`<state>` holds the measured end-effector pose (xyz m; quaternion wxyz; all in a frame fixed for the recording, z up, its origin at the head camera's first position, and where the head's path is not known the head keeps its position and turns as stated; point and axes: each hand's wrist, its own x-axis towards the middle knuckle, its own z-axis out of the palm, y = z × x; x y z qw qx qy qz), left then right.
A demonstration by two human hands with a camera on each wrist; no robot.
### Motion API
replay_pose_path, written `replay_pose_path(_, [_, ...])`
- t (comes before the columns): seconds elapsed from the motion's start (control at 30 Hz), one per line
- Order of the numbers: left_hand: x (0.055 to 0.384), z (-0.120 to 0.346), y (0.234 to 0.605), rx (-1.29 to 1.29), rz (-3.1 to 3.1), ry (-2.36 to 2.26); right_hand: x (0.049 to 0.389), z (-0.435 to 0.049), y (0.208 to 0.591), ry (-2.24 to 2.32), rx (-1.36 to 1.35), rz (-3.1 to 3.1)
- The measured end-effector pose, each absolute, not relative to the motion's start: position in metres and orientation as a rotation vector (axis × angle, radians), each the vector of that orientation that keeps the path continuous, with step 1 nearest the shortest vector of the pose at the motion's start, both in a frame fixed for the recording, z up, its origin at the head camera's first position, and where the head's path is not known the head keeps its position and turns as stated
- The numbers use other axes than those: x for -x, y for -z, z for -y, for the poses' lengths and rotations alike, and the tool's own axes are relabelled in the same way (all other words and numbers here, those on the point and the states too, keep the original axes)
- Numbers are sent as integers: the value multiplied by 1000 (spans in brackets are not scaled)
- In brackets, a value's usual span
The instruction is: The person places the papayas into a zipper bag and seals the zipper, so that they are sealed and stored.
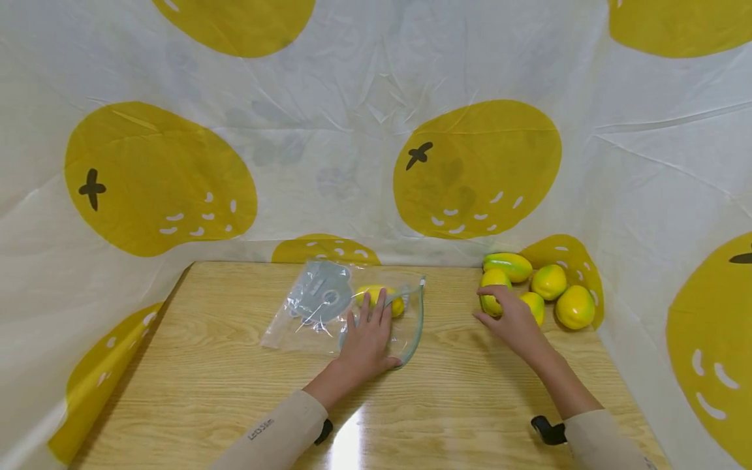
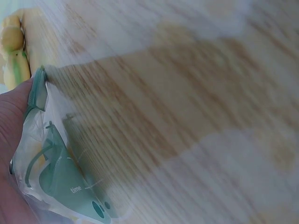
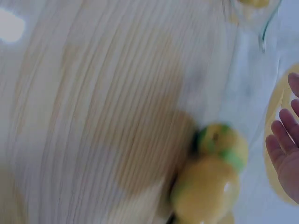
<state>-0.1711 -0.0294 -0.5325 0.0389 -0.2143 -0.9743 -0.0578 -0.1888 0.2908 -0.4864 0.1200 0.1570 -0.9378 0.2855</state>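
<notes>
A clear plastic zip bag [image 1: 276,336] with a grey-green printed shape lies on the wooden table. Inside it is one yellow-green fruit [image 1: 397,307], mango-like in shape. My left hand [image 1: 367,339] rests on the bag with fingers extended, partly covering that fruit; its thumb is by the green zip edge [image 2: 37,91]. At the right, my right hand [image 1: 519,323] is beside a group of fruits, thumb and fingers apart around the near side of one yellow-green fruit [image 1: 493,281]. Contact there is unclear. In the right wrist view the right hand's fingers [image 3: 275,149] are spread, with fruits [image 3: 205,191] below.
Several more yellow-green fruits [image 1: 576,307] sit in the back right corner of the table [image 1: 205,391]. A white cloth [image 1: 329,176] printed with large yellow fruits hangs round the back and sides. Dark straps show at both wrists.
</notes>
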Motion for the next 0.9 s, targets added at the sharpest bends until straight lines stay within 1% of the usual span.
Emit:
replay_pose_path(0.2, [171,30,535,654,2975,162,188,-333,483,-725,-431,2766])
replay_pose_path(0.37, [171,30,536,655,2970,128,189,-353,487,-702,-366,2838])
replay_pose_path(0.7, [170,30,533,661,2961,114,189,-361,500,-653,-265,2955])
replay_pose_path(0.9, [170,29,532,652,2970,105,186,-360,505,-720,-235,2955])
